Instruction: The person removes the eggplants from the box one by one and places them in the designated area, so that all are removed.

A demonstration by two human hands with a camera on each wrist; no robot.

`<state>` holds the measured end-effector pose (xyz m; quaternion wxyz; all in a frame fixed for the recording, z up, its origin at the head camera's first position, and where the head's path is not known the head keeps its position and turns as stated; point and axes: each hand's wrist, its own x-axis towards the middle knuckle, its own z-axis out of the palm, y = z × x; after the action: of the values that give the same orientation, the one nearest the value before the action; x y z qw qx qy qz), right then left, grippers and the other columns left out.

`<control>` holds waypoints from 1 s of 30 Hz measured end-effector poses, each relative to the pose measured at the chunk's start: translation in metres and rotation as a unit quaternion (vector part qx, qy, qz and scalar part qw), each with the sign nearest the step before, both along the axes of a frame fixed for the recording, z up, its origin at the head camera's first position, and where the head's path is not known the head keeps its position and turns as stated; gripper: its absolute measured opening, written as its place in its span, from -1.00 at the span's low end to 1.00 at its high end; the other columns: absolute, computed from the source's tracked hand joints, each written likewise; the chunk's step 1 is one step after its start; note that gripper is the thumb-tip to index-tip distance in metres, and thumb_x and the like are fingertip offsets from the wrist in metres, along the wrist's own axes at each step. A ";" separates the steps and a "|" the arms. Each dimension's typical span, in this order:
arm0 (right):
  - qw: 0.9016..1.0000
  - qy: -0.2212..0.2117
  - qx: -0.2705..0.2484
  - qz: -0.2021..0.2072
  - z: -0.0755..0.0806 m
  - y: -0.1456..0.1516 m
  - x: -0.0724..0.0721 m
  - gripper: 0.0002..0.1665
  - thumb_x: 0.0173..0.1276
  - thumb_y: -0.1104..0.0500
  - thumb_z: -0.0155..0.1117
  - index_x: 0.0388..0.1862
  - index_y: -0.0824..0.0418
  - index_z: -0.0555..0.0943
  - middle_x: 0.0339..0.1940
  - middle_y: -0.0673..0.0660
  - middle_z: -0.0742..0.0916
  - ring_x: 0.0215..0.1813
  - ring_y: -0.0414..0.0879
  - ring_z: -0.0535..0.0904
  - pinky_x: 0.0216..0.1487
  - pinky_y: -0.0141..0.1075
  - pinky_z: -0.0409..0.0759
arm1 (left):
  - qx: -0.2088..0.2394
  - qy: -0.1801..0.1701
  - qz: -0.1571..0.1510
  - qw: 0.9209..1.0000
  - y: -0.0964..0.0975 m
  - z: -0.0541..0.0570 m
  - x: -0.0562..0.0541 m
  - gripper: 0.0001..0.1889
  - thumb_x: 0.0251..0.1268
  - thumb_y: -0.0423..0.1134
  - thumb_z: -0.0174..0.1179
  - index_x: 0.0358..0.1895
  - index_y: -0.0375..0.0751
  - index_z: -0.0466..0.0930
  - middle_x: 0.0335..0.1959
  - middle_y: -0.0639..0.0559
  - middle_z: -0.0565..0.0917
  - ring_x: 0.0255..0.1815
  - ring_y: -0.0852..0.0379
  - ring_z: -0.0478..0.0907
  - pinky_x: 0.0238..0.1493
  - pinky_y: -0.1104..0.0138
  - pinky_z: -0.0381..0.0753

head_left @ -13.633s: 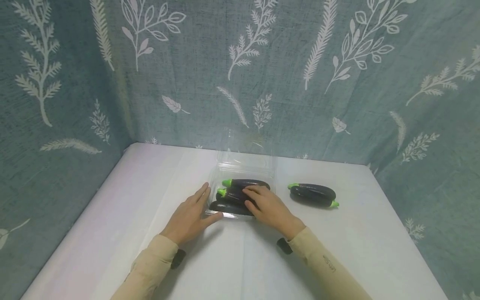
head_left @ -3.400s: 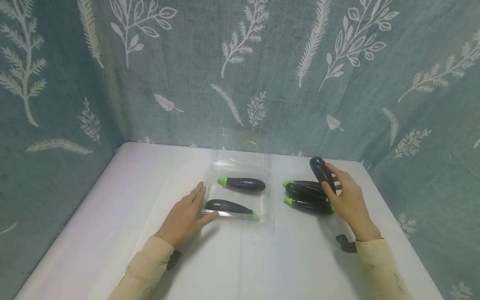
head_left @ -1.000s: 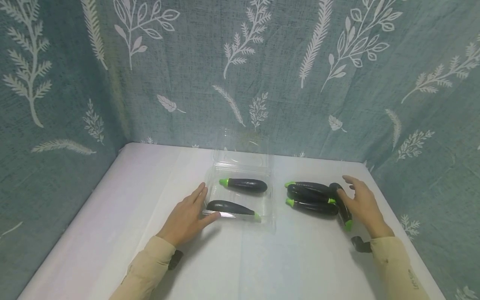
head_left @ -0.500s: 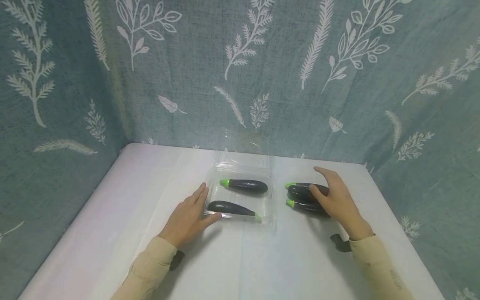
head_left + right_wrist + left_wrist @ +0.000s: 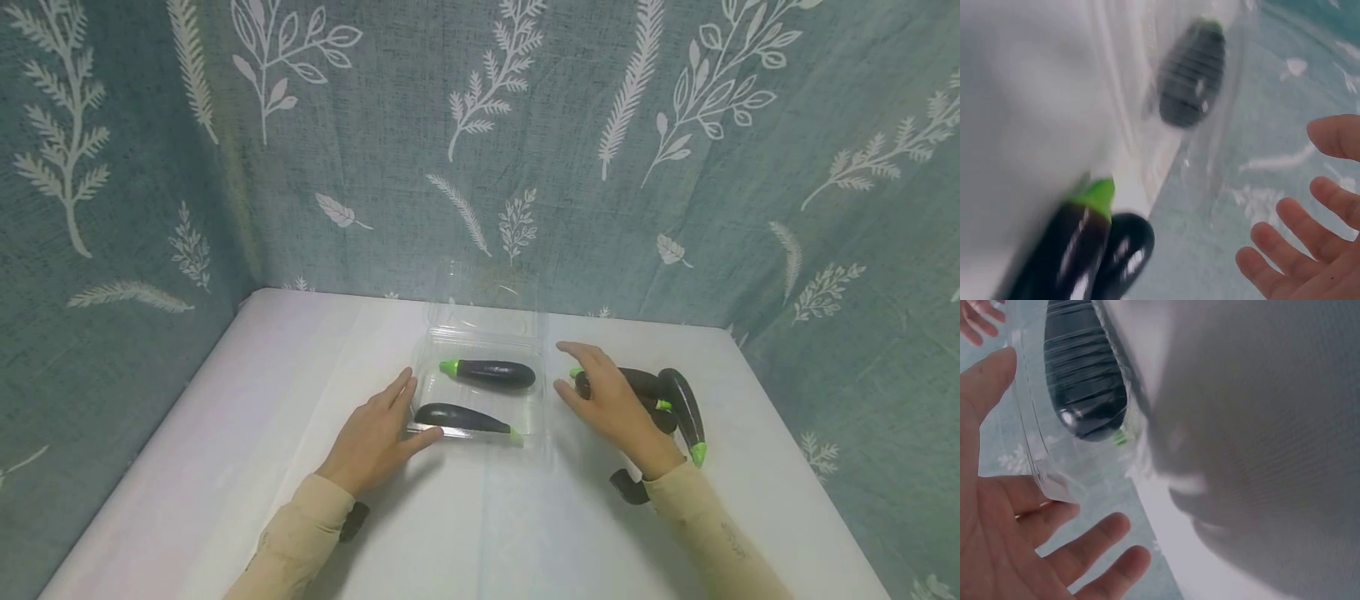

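While your left hand [image 5: 375,437] rests at the left front corner of the one clear box [image 5: 487,399], its fingers lie nearly straight, with the thumb spread along the front edge; it touches the box and grips nothing. Your right hand [image 5: 618,408] is wide open and has hold of nothing, its fingers spread and thumb apart, near the box's right side and over the left part of the pile. You have two eggplants in the box: the rear eggplant [image 5: 495,372], stem to the left, and the front eggplant [image 5: 457,416], stem to the right, lying apart. The box's single lid [image 5: 483,296] stands raised behind it. To the right of the box, four eggplants show on the one white table [image 5: 315,350]: the upper eggplant [image 5: 639,381], the middle eggplant [image 5: 582,386] and the lower eggplant [image 5: 666,420] lie close together, partly hidden by your right hand, and the outer eggplant [image 5: 684,408] slants beside their right ends, stem toward you. Your two beige sleeves reach in from below, and one leaf-patterned curtain [image 5: 405,108] surrounds the table.
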<state>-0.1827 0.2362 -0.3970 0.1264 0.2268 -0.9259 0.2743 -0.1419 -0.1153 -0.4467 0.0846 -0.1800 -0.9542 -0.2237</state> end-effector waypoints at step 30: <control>0.985 0.010 0.155 0.073 -0.032 -0.070 -0.039 -0.40 0.47 0.11 0.30 0.43 0.23 0.44 0.27 0.22 0.60 0.33 0.13 0.51 0.38 -0.07 0.49 | 0.001 0.022 -0.009 1.000 0.000 0.002 -0.001 -0.04 0.32 0.26 0.26 0.45 -0.54 0.28 0.51 -0.36 0.29 0.37 -0.37 0.40 0.33 -0.14 0.44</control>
<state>-0.2217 0.1658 -0.4290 0.0791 0.3132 -0.9370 0.1333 -0.1426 -0.1148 -0.4449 0.1041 -0.1936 -0.9501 -0.2214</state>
